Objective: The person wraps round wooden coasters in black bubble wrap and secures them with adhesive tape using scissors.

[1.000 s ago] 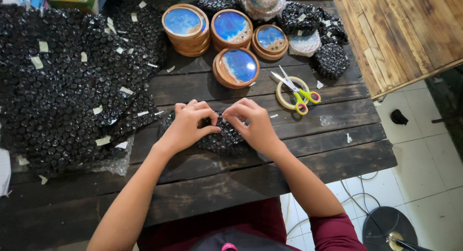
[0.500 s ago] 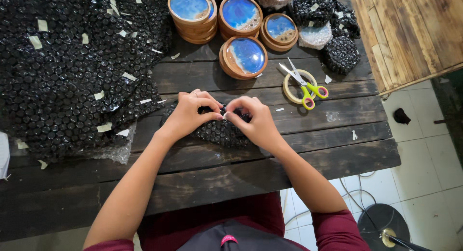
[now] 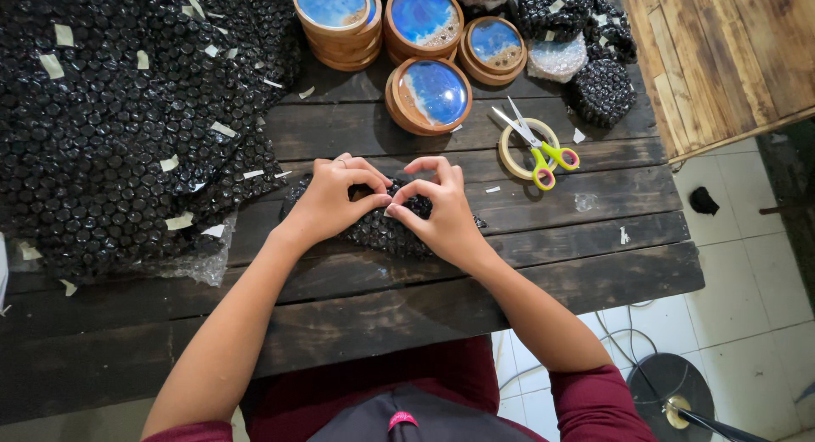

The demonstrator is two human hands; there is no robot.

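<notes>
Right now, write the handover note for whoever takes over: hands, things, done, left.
Left hand and right hand: both pressing on a black bubble-wrap bundle on the table, fingers meeting on top.
Nearby: scissors lying on a tape roll; four stacks of round blue coasters, unwrapped; wrapped bundles at the far right; bubble-wrap pile at left.
Done: several bundles wrapped.
Left: closing this bundle; coaster stacks.

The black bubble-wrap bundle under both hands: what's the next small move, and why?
Probably press the loose flap flat. Both hands, left hand and right hand, pinch the top of the black bubble-wrap bundle on the dark wooden table. The tape roll and scissors lie apart to the right, within likely reach for sealing.
</notes>
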